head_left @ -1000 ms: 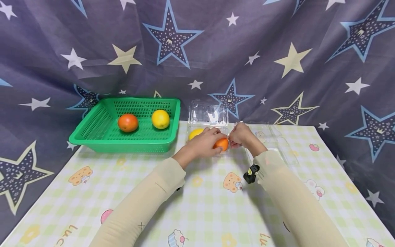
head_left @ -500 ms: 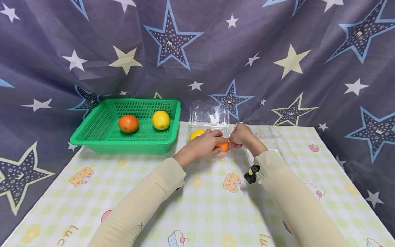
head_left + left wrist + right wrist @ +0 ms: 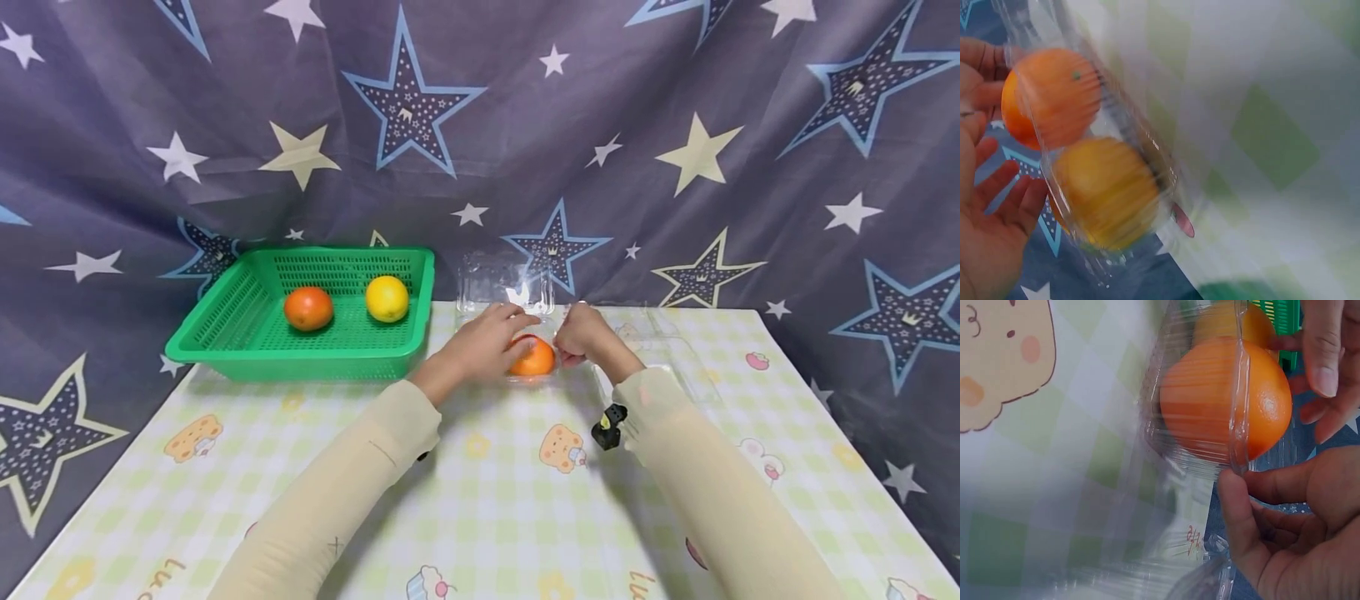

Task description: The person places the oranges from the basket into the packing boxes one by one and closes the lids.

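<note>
Right hand (image 3: pixel 585 335) has its thumb and forefinger pinched on the rim of a clear plastic box (image 3: pixel 1239 419), at the corner nearest it. Just beside those fingertips, inside the box, sits an orange fruit (image 3: pixel 534 358), and next to that, on the side away from the right hand, a yellow fruit (image 3: pixel 1107 194). The left hand (image 3: pixel 487 340) is over the box from the other side, its fingers apart and loosely extended around the fruit — whether any fingertip touches, I cannot tell. From the head view it hides the yellow one completely. Beyond both hands the box's lid (image 3: pixel 495 287) stands raised, close to the star-patterned cloth (image 3: pixel 225 108).

Out to the left of the left hand is a green basket (image 3: pixel 300 369) with two more fruits: a reddish-orange one (image 3: pixel 308 308) farther off and a second yellow one (image 3: pixel 387 299) closer to the hand. More clear plastic (image 3: pixel 693 375) lies to the right of the right hand, partly behind its sleeve (image 3: pixel 720 483) — its outline is faint against the checked tabletop (image 3: pixel 480 508).
</note>
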Tool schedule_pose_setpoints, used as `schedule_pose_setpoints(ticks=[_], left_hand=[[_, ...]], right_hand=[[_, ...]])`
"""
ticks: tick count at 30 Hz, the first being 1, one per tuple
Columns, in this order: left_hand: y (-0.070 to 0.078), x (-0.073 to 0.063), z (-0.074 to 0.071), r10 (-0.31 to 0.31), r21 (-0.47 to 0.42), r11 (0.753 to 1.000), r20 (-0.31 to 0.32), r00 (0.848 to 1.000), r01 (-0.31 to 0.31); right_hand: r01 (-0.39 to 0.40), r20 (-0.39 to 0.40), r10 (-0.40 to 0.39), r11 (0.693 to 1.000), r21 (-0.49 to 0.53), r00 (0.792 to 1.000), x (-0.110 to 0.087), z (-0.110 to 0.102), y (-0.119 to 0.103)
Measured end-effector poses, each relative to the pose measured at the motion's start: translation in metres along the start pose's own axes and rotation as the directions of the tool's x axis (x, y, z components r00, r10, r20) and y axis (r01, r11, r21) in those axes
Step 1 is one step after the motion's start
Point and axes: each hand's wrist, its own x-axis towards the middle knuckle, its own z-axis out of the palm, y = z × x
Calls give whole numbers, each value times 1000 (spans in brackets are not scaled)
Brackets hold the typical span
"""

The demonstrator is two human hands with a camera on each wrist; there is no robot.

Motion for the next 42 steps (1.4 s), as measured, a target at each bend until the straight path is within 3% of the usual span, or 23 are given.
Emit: schedule_pose_setpoints(ticks=[5,8,11,17,23,25,31,37,42], left_hand=[[-9,6,-5,-100,22,995,-86,991,102],[-14,11,-5,-205,11,978,-130,970,208],[-19,16,-5,-326,-5,944,-168,930,330],[-25,26,-3,-523,20,844,-184,832,536],[-22,29,-4,-656,-105,754,-131,743,648],[-21,29,-5,-681,-157,731,-118,723,664],[-23,28,-9,-712,-276,685,-59,699,675],[-31,29,-5,-741,-310,641,-14,671,702],[-31,31,-2,-746,-354,628,-22,666,693]], right_hand=[[-14,-15,14,1000,-13,1000,0,1,1],[-21,-14,21,1000,-16,1000,0,1,1],[-21,-10,21,1000,-10,1000,1,1,1],[-28,-13,28,1000,-9,1000,1,0,1],[-34,-17,34,999,-25,999,0,0,0],[-36,-13,36,999,-20,999,-1,0,-1],[-39,-19,39,999,-28,999,-1,1,-2],[-20,-24,20,1000,-18,1000,-3,1,-2],[-21,-35,21,1000,-13,999,-3,2,-2]])
